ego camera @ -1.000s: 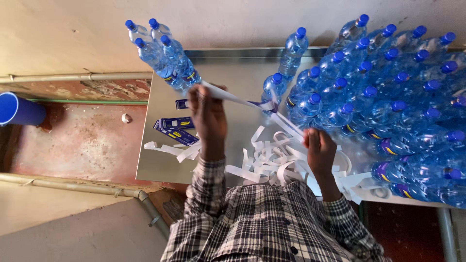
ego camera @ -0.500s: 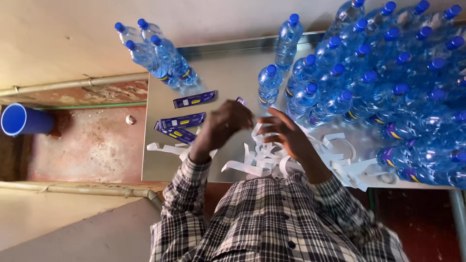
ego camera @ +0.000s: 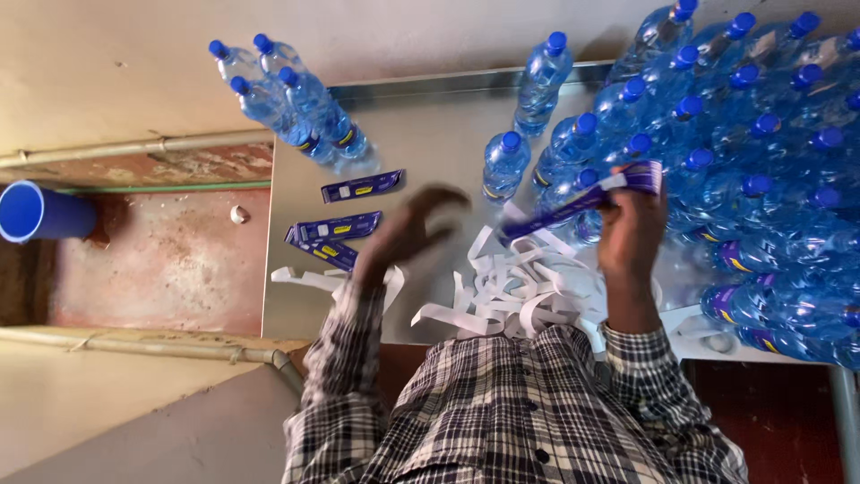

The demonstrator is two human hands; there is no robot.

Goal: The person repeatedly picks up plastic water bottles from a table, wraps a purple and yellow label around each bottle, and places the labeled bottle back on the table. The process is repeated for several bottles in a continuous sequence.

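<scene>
One blue bucket sits at the far left on the reddish floor, partly cut off by the frame edge. Four blue-capped water bottles stand clustered at the table's back left corner, each wearing a purple label. Three loose purple labels lie on the grey table just below them: one alone, two overlapping, the lower one partly hidden under the left hand. The left hand hovers above the table with fingers spread and curled, grasping nothing; it is motion-blurred, so whether it touches anything cannot be told. A heap of white backing strips lies between the two hands, too tangled to count, with one strip trailing out to the left under the plaid sleeve. Three single bottles stand apart from the mass, near the table's middle and rear. The right hand is raised and clenched around one purple label strip, which slants down to the left from its fingers, its upper end poking out past the thumb. Behind and right of that hand stands a dense crowd of bottles, more than twenty, overlapping so that no exact count is possible; several are cut off at the right and top edges.
</scene>
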